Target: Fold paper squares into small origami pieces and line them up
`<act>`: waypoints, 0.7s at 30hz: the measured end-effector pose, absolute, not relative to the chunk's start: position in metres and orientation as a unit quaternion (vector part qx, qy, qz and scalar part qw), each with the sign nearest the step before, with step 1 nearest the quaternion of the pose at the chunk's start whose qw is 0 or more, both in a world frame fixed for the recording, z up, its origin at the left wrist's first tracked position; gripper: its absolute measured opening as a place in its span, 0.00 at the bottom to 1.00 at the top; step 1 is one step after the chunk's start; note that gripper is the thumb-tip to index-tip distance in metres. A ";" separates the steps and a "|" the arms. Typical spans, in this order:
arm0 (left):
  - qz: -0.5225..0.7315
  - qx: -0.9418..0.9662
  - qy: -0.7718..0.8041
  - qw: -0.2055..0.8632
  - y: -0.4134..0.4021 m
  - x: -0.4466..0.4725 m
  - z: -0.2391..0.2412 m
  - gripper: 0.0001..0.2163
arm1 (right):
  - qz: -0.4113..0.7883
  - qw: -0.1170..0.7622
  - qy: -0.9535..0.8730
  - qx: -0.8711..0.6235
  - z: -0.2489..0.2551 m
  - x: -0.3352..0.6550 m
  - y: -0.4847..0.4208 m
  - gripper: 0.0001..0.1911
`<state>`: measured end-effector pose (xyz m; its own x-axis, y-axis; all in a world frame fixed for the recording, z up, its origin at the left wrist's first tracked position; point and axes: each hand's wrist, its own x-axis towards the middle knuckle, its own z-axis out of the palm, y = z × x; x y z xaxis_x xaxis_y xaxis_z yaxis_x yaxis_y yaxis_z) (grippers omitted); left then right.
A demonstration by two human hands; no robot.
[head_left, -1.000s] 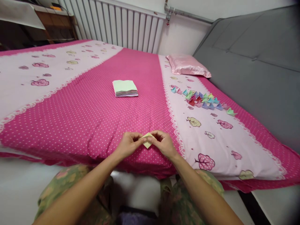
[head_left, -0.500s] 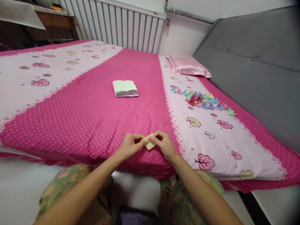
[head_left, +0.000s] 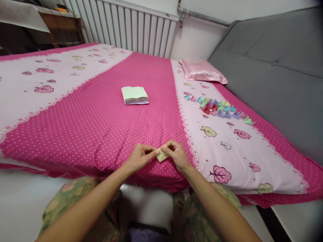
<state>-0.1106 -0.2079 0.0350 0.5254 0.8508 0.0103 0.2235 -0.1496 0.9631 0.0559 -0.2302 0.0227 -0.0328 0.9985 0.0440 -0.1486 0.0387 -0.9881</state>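
A folded yellow paper (head_left: pixel 162 157) is pinched from two sides.
Near the front edge of the pink bedspread (head_left: pixel 101 124), it is gripped by thumb and fingers of the left hand (head_left: pixel 140 156) and the right hand (head_left: pixel 177 156) — a paper stack (head_left: pixel 135 94) is set farther back, colourful folded shapes (head_left: pixel 220 109) to the right.

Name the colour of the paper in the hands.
The paper is pale yellow; the head view shows it.
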 end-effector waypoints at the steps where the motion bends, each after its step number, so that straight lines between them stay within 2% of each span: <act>1: 0.297 0.696 0.384 0.530 -0.208 -0.111 0.035 0.13 | 0.538 0.539 -0.474 -0.442 0.022 0.056 -0.230 0.10; 11: 0.296 0.658 0.410 0.558 -0.210 -0.103 0.036 0.12 | 0.534 0.498 -0.506 -0.460 0.023 0.055 -0.230 0.11; 21: 0.358 0.580 0.427 0.594 -0.208 -0.103 0.036 0.14 | 0.540 0.514 -0.485 -0.457 0.026 0.051 -0.230 0.14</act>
